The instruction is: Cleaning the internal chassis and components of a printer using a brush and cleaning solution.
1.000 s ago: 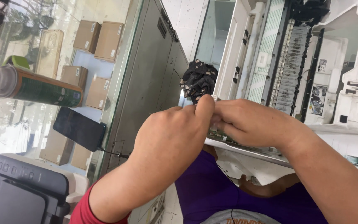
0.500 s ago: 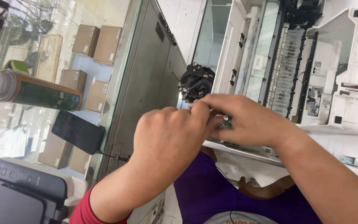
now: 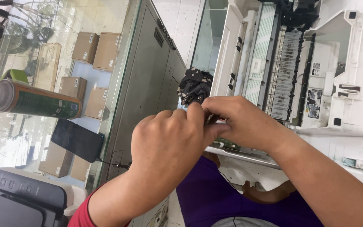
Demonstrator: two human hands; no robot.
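1. Opened white printer (image 3: 316, 84), cover off, insides bare, lying on the glass tabletop (image 3: 64, 25). Biggest thing here; judged bulky, stiff plastic shell with thin ribs and tabs that could snap. Best gripped by the outer frame, not the inner strips.
2. Dark grey printer (image 3: 17, 201) at lower left on the tabletop, well apart from the hands.
3. Green spray can (image 3: 30, 101) lying on its side at left; black phone (image 3: 77, 140) near it with a cable plugged in.
4. Black crumpled rag (image 3: 195, 86) just beside the white printer's edge, looks soft and limp.
5. Left hand (image 3: 169, 147) curled, fingertips pinched together against the right hand (image 3: 244, 122), which also pinches. Both meet on a small part (image 3: 213, 120) at the printer's near edge, above a green circuit board (image 3: 227, 145).
6. The part is mostly hidden by fingers; cannot tell its shape. Judged tiny, light, easy to drop, so a fingertip pinch suits it.
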